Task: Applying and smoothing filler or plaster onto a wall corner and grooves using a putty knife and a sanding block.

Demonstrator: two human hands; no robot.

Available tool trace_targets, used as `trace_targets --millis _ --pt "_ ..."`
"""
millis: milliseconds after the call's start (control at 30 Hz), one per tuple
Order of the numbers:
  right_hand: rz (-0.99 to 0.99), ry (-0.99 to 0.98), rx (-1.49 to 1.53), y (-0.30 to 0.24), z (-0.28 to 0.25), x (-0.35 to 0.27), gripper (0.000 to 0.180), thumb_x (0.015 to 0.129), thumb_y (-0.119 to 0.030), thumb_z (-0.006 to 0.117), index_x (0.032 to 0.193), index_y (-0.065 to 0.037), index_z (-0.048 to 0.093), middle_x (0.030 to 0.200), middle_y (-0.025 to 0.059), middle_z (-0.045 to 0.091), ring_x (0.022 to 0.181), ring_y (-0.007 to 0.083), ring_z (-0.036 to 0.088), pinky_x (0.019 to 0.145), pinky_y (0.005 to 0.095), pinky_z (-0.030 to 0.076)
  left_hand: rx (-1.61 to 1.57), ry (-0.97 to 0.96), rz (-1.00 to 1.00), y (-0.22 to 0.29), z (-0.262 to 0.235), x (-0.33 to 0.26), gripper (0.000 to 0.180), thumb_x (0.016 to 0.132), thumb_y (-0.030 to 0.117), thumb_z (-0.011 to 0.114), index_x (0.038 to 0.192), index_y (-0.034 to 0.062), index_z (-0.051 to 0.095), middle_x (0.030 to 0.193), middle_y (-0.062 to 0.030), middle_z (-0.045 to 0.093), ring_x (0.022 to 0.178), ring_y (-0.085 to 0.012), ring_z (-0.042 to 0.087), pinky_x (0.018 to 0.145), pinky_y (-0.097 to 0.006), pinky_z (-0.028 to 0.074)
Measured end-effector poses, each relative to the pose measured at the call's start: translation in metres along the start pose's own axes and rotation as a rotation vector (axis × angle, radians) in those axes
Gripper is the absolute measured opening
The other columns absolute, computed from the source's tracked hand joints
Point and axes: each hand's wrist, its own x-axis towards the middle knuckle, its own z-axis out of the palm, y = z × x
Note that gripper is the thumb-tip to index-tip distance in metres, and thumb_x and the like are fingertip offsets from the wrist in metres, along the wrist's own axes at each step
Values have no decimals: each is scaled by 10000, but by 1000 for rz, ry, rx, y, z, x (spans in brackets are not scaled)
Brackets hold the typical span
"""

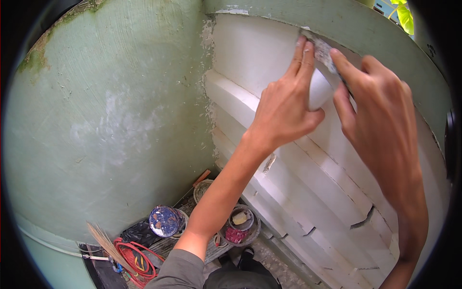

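My right hand [385,115] is closed round a putty knife, its index finger stretched along the putty-smeared blade [321,50]. The blade lies against the top of a white panelled wall [255,43], just under a green ledge [385,36]. My left hand [286,101] has its index and middle fingers stretched out, touching the far left end of the blade, with the thumb held apart. The knife's handle is mostly hidden by my right hand. Rough white filler marks the corner [208,48] where the white panels meet the green wall.
A green wall [144,86] stands at the left. Below are a blue-lidded paint bucket [163,221], a tub [252,233] with a smaller container and something red, a coiled red hose [137,260] and a bundle of bristles [108,243]. Stepped ledges [308,173] project from the white wall.
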Motion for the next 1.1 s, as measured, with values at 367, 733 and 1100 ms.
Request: trace_targets --millis 367,733,1100 --pt "72 -39 -3 -10 -23 -14 450 868 24 706 1316 -20 723 843 190 617 682 337 628 665 450 513 -20 -53 37 15 -7 -6 1074 629 124 711 1602 -90 308 1643 -331 341 935 -485 720 784 -490 610" --pt "-28 10 -16 -8 17 18 423 876 -3 700 1297 -22 734 806 199 621 701 352 660 684 463 532 38 27 51 -26 -7 4 1074 627 130 701 1612 -58 315 1656 -296 346 972 -472 712 822 -475 602" --pt "10 -10 9 -17 -1 8 422 876 -19 693 1296 -3 729 824 204 623 691 349 656 682 466 535 -9 6 29 -13 -10 -1 1074 621 132 699 1609 -55 322 1661 -283 349 979 -472 711 818 -475 599"
